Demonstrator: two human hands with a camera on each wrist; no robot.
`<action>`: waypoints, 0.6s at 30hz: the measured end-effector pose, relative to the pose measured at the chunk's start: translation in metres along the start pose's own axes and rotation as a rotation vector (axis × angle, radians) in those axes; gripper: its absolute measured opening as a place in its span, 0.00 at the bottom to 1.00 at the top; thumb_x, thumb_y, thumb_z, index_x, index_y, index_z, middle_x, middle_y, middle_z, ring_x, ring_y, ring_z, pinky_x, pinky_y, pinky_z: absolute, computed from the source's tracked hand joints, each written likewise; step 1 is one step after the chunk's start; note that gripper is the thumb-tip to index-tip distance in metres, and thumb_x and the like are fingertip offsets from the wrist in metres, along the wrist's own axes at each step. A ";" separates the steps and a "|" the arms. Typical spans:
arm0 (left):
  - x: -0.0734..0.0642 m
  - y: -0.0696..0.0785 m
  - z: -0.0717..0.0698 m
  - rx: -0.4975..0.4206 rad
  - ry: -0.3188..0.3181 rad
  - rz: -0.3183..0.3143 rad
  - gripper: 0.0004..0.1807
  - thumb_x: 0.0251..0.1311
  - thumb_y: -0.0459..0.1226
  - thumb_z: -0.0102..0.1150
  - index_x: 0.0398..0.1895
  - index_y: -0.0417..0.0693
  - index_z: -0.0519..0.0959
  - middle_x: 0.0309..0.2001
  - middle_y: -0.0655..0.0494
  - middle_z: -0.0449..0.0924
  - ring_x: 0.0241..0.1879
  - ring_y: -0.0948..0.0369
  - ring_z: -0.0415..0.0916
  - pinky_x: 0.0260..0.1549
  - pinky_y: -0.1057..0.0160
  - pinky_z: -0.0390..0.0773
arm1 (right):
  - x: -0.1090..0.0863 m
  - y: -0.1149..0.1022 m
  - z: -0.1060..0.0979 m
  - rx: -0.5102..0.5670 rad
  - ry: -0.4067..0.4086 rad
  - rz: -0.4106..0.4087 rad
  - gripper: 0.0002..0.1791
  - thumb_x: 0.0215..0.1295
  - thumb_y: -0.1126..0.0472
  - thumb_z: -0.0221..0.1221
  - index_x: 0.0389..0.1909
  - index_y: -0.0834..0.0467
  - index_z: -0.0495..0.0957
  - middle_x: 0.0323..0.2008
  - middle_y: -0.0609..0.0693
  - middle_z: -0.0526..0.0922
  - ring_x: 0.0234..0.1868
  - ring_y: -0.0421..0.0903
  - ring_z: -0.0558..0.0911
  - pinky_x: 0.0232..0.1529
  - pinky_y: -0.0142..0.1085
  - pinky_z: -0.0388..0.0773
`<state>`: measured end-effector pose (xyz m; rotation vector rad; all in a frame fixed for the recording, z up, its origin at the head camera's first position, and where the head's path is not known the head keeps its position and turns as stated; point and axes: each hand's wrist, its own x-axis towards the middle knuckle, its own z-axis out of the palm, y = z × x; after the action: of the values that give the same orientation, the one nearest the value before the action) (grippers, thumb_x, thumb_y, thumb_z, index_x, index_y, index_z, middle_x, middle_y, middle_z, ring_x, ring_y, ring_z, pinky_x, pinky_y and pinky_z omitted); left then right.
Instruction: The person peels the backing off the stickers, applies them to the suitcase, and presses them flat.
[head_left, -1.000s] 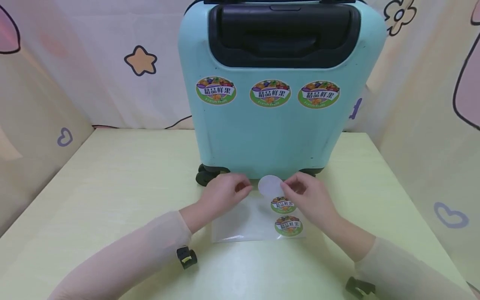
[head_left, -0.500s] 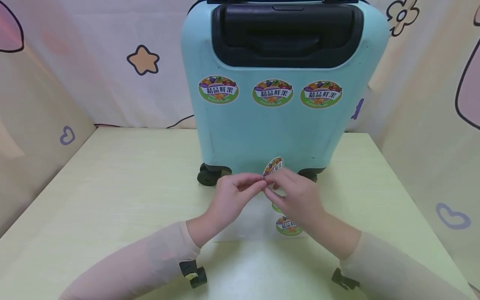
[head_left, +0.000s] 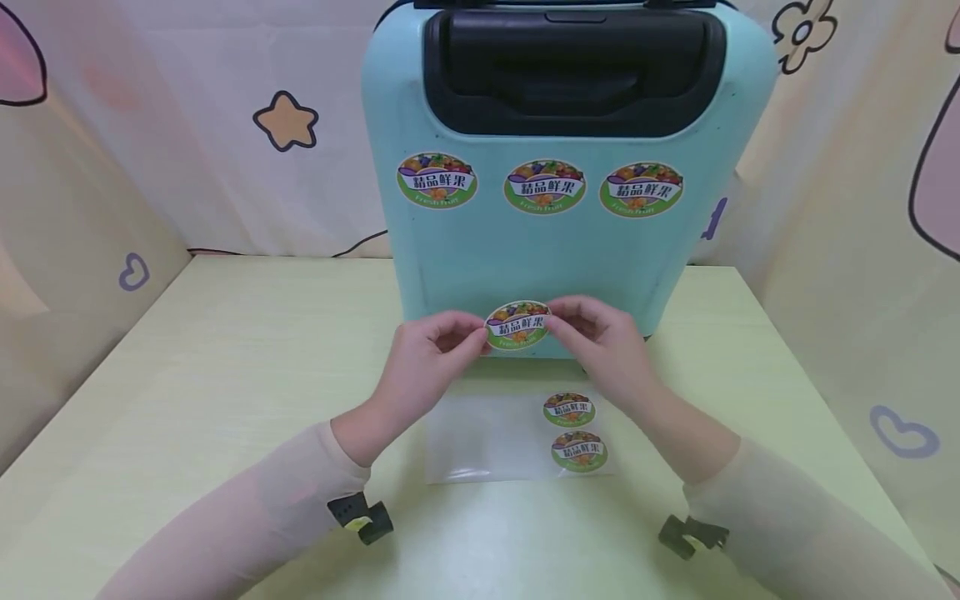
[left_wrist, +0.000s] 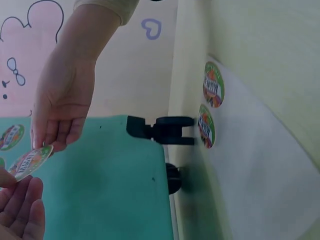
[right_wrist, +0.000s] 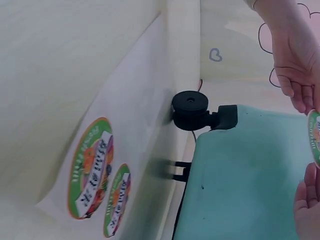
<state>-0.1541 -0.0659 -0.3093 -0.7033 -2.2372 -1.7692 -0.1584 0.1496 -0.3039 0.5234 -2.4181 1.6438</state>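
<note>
An oval fruit sticker (head_left: 517, 326) with its printed side up is held between both hands, in front of the lower part of the light-blue suitcase (head_left: 480, 258). My left hand (head_left: 423, 362) pinches its left end, and my right hand (head_left: 609, 346) pinches the right end. In the left wrist view the sticker (left_wrist: 31, 161) stretches between the fingertips of the two hands. Three matching stickers (head_left: 544, 187) are stuck in a row across the suitcase. Below the hands, a white backing sheet (head_left: 480, 442) on the table carries two more stickers (head_left: 579, 451) at its right side.
The suitcase stands upright on the pale table (head_left: 285, 350), its black handle panel (head_left: 573, 71) near the top. A black wheel (right_wrist: 190, 107) shows beneath it in the right wrist view. Patterned curtains (head_left: 187, 150) enclose the back and sides.
One second ago the right hand held the sticker alone, its white back showing. It has been turned printed side toward the view, the left hand has gripped its other end, and both hands have risen.
</note>
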 end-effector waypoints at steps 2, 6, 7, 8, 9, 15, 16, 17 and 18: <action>0.003 -0.001 -0.004 0.038 0.021 0.001 0.05 0.58 0.28 0.58 0.34 0.34 0.81 0.29 0.47 0.83 0.30 0.54 0.81 0.32 0.65 0.79 | 0.001 -0.005 0.001 0.009 0.007 -0.005 0.12 0.64 0.63 0.58 0.44 0.66 0.78 0.40 0.56 0.80 0.41 0.48 0.79 0.43 0.28 0.76; 0.007 -0.002 -0.014 0.104 0.065 0.005 0.05 0.58 0.29 0.59 0.33 0.35 0.82 0.28 0.48 0.83 0.30 0.52 0.81 0.32 0.65 0.79 | 0.005 -0.013 0.005 -0.016 0.019 -0.046 0.10 0.62 0.63 0.60 0.42 0.64 0.80 0.39 0.52 0.82 0.39 0.45 0.81 0.41 0.30 0.77; 0.008 -0.002 -0.016 0.116 0.076 0.006 0.05 0.58 0.29 0.59 0.34 0.35 0.82 0.28 0.48 0.83 0.30 0.52 0.81 0.32 0.65 0.79 | 0.006 -0.015 0.007 -0.031 0.027 -0.062 0.10 0.61 0.62 0.61 0.41 0.63 0.81 0.38 0.52 0.83 0.38 0.43 0.81 0.41 0.30 0.77; 0.008 -0.001 -0.019 0.129 0.088 0.007 0.05 0.58 0.29 0.59 0.34 0.35 0.82 0.28 0.48 0.83 0.30 0.52 0.82 0.32 0.65 0.79 | 0.008 -0.017 0.008 -0.041 0.037 -0.083 0.10 0.60 0.62 0.62 0.41 0.63 0.82 0.38 0.51 0.83 0.38 0.41 0.81 0.40 0.30 0.77; 0.009 -0.001 -0.021 0.139 0.102 0.010 0.05 0.58 0.29 0.59 0.34 0.35 0.83 0.29 0.48 0.83 0.30 0.51 0.82 0.33 0.65 0.79 | 0.009 -0.019 0.010 -0.043 0.047 -0.108 0.09 0.60 0.63 0.62 0.40 0.62 0.82 0.37 0.51 0.84 0.37 0.41 0.82 0.40 0.30 0.77; 0.013 0.000 -0.036 0.238 0.208 0.093 0.08 0.58 0.30 0.60 0.38 0.35 0.83 0.33 0.46 0.84 0.28 0.56 0.82 0.31 0.66 0.80 | 0.023 -0.028 0.023 -0.072 0.095 -0.322 0.05 0.57 0.66 0.64 0.34 0.62 0.83 0.32 0.50 0.84 0.33 0.39 0.82 0.37 0.30 0.77; 0.014 -0.002 -0.038 0.253 0.230 0.120 0.08 0.58 0.30 0.60 0.39 0.35 0.83 0.34 0.46 0.84 0.27 0.57 0.82 0.31 0.67 0.80 | 0.025 -0.029 0.025 -0.077 0.101 -0.357 0.04 0.57 0.67 0.64 0.33 0.63 0.83 0.31 0.50 0.84 0.33 0.40 0.82 0.37 0.30 0.77; 0.015 -0.003 -0.041 0.261 0.258 0.144 0.09 0.58 0.30 0.59 0.39 0.35 0.83 0.35 0.46 0.84 0.27 0.57 0.82 0.30 0.68 0.79 | 0.027 -0.030 0.026 -0.071 0.107 -0.389 0.04 0.56 0.68 0.64 0.33 0.63 0.82 0.31 0.50 0.84 0.32 0.41 0.82 0.37 0.30 0.77; 0.017 -0.005 -0.045 0.257 0.293 0.164 0.09 0.59 0.30 0.58 0.40 0.35 0.83 0.35 0.46 0.84 0.27 0.58 0.82 0.29 0.69 0.79 | 0.029 -0.031 0.028 -0.056 0.112 -0.409 0.04 0.56 0.69 0.63 0.33 0.64 0.82 0.31 0.51 0.84 0.32 0.42 0.82 0.37 0.30 0.77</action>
<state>-0.1771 -0.1056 -0.2950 -0.5194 -2.0899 -1.3754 -0.1716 0.1085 -0.2781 0.8275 -2.0944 1.3883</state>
